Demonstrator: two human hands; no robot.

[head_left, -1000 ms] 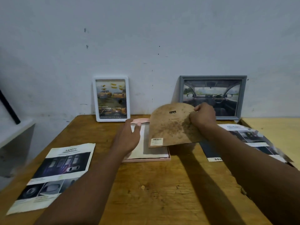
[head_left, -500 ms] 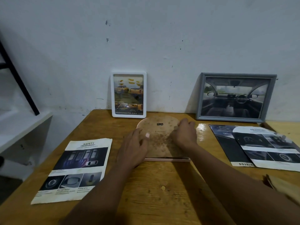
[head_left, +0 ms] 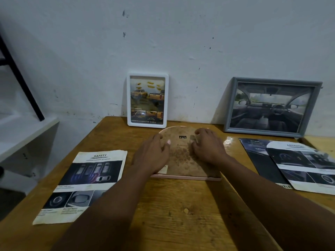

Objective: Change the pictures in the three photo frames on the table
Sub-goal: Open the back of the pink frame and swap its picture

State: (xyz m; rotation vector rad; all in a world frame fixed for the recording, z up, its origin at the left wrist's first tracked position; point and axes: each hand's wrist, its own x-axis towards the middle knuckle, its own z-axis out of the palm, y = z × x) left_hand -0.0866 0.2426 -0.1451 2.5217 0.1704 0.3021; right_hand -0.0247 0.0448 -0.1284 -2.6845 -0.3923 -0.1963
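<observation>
Backing board (head_left: 181,158), brown with an arched top, lies on the pink frame (head_left: 186,177), which sits face down at table (head_left: 177,220) centre, dead ahead at 12 o'clock from the person.

Left hand (head_left: 151,156): palm down on the board's 9 o'clock edge, fingers loose and spread, gripping nothing, pressing.

Right hand (head_left: 208,148): on the board's 2 o'clock side, fingers bent with tips down near the rim. Cannot tell whether they pinch a clip or only push.

Other frames, taken from the pink one: white frame (head_left: 147,100) at 11 o'clock and grey frame (head_left: 272,107) at 2 o'clock, both upright against the wall, each showing a car picture.

Loose prints: Safety leaflet (head_left: 85,185) flat at 8 o'clock; two overlapping brochures (head_left: 297,163) at 3 o'clock.

Step, as I judge it: closing up the pink frame by seating the board into its recess.

Next move calls for even pressure round the rim so the board drops flush. Then any retaining tabs need turning, though none are clear here. After that, flip the frame and stand it by the wall.

Risk: a board skewed in the recess could pinch the print beneath.
</observation>
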